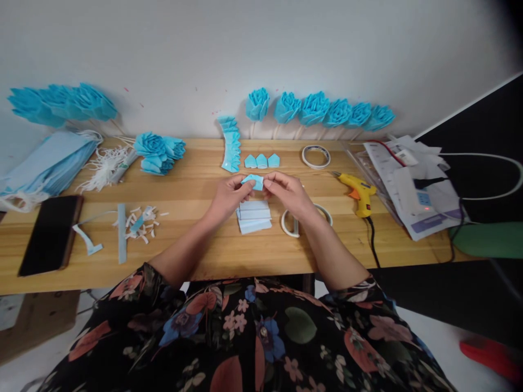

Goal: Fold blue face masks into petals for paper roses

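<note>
A small folded blue petal is held up between my two hands over the middle of the table. My left hand pinches its left side, thumb in front. At its right edge, my right hand grips it with thumb and fingertips. Just below lies a stack of pale blue fabric pieces. Behind my hands sit three folded blue petals in a row. A strip of overlapping blue petals lies to their left. My right wrist partly covers a roll of tape.
Blue flowers on sticks stand along the wall; more flowers lie left. A yellow glue gun, a tape roll and a power strip are right. Face masks, scraps and a phone occupy the left.
</note>
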The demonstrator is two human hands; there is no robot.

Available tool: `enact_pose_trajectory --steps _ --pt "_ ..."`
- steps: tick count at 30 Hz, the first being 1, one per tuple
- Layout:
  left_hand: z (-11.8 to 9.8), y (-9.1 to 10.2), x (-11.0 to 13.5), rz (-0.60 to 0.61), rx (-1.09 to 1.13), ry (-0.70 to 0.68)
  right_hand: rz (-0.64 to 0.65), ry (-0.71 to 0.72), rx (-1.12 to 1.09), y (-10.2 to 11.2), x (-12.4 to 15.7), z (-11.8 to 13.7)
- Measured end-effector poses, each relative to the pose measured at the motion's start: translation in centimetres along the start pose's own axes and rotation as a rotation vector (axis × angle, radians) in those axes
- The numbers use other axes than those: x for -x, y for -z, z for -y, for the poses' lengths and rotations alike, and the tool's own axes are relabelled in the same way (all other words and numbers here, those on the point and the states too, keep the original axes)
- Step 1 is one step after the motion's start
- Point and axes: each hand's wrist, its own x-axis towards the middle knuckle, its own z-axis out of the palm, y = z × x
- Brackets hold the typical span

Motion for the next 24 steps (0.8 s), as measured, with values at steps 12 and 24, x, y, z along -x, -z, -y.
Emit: enact_pose_trajectory --steps 12,24 --pt "-0.11 -0.20 0.19 0.021 -0.046 -0.014 -0.032 0.007 0.057 -0.07 -0.17 -0.46" --pt "-0.55 0.01 0.01 0.047 0.037 0.057 -0.042 0.036 0.179 -0.06 -0.09 -0.14"
